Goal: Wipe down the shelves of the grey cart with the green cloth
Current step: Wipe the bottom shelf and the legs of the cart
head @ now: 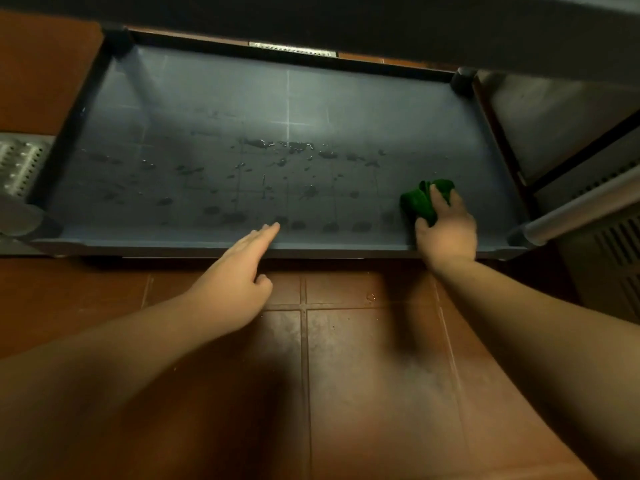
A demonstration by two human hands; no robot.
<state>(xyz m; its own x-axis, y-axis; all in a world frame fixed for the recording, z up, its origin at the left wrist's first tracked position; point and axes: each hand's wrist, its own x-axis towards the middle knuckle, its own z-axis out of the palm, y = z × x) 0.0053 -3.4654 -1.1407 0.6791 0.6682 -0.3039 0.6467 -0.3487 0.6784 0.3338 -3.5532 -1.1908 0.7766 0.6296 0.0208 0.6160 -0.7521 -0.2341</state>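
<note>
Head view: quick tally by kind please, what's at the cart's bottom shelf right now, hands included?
Hands: 2, left hand open over the front rim, right hand with its grip on the cloth
Green cloth: 1
Grey shelf: 1, with wet spots
Total: 4

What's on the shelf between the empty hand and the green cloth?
In the head view, only wet grey shelf: dark droplets between the left hand and the green cloth.
</note>
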